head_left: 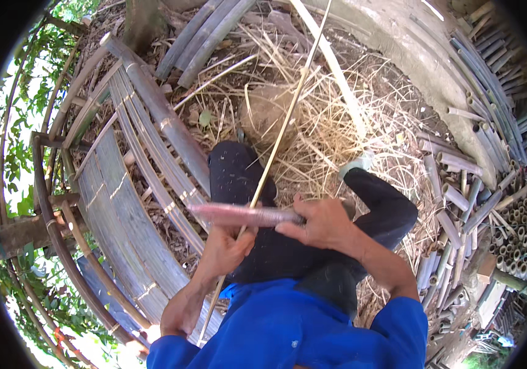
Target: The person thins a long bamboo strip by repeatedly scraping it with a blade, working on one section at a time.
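My left hand (229,251) is closed around a long, thin bamboo strip (287,117). The strip runs from the top of the view down past my left forearm. In my right hand (326,225) is a knife with a broad, reddish-brown blade (239,215), held by a handle that my fingers mostly hide. The blade lies crosswise over the strip, just above my left hand. Whether its edge cuts into the strip I cannot tell. Both hands are in front of my lap, over my dark trousers (276,255).
Pale bamboo shavings (337,117) litter the ground ahead, with a wider pale strip (340,83) among them. At the left stands a bamboo slat bench (125,203) with a thick pole (159,111) along it. Cut bamboo pieces (512,255) are stacked at the right, beside a low earthen ledge (408,61).
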Demonstrator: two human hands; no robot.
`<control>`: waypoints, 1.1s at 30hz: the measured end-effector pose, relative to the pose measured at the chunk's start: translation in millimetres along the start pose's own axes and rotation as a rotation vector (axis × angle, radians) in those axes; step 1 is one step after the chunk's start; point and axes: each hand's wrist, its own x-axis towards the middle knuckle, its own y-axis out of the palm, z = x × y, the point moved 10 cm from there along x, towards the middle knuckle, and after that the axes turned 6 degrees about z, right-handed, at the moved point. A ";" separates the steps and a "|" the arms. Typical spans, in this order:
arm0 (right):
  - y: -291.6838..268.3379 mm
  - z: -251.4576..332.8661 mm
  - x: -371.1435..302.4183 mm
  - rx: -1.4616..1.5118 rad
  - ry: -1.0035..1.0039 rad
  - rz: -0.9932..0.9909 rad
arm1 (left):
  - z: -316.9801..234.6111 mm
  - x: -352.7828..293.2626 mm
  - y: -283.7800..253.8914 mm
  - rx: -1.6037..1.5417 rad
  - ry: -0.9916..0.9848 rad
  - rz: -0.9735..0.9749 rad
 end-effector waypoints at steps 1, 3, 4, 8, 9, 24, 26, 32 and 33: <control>5.3 -4.4 0.8 0.029 0.042 0.088 | -2.3 -2.4 1.3 0.002 0.001 0.006; -12.0 -31.9 9.3 0.095 0.146 0.023 | -7.5 -12.6 1.4 0.075 -0.039 0.000; -26.6 -54.9 15.2 0.160 0.241 -0.043 | -11.3 -20.1 1.6 0.080 -0.035 0.003; -76.7 -176.2 33.7 0.091 0.536 -0.173 | -1.3 -55.5 -5.4 0.209 -0.134 -0.012; -90.7 -215.5 28.6 0.110 0.579 -0.295 | 6.6 -62.2 -1.3 0.242 -0.166 0.030; -29.3 -161.3 41.3 0.921 0.461 -0.393 | 6.6 32.4 32.1 0.112 -0.068 0.105; -34.8 -157.6 36.1 0.767 0.406 -0.361 | 0.8 50.5 19.5 0.158 0.004 0.035; -28.7 -111.7 10.2 0.315 0.481 -0.170 | -12.8 53.6 1.4 0.290 0.075 -0.073; -25.0 -97.7 6.0 0.319 0.482 -0.167 | -11.1 52.6 0.6 0.301 0.065 -0.073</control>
